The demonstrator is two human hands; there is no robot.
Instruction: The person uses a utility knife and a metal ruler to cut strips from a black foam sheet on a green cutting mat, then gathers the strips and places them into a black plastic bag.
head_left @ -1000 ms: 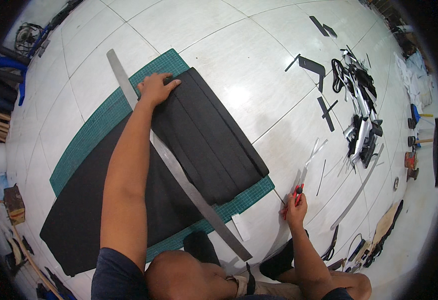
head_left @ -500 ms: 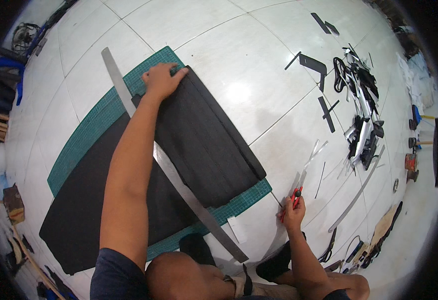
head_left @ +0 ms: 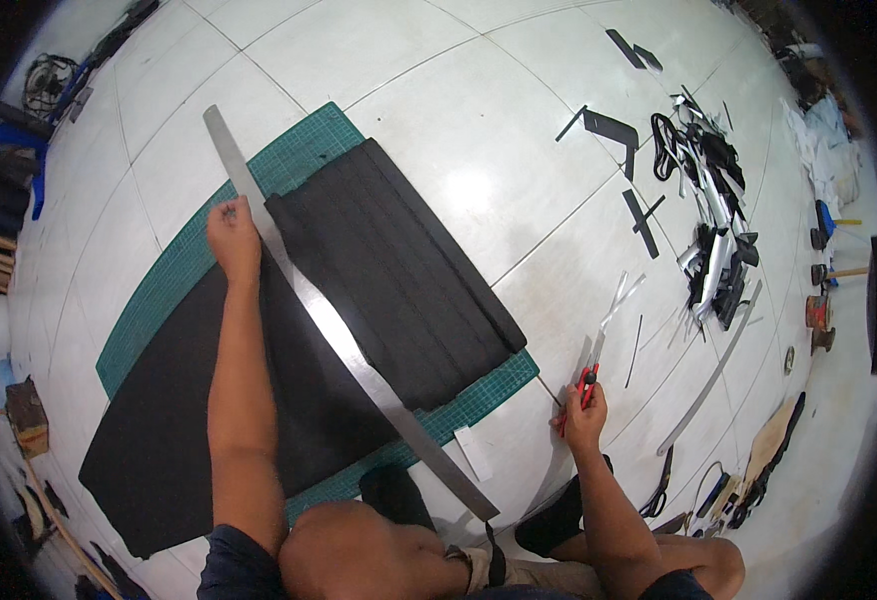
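Note:
A long steel ruler lies diagonally across black fabric spread over a green cutting mat. Right of the ruler, a folded, layered stack of the black fabric rests on the mat. My left hand is closed at the ruler's left edge near its far end, its fingers curled and pinching there. Over the floor tiles to the right of the mat, my right hand is wrapped around a red utility knife, its blade pointing away from me.
A pile of black and silver scraps lies at the right, with black offcuts beside it. A curved metal strip and scissors are on the floor. A white strip lies by the mat's near edge.
My left hand has left the far edge of the folded stack and moved left and nearer, to the ruler's edge. The right hand still holds the utility knife in about the same place.

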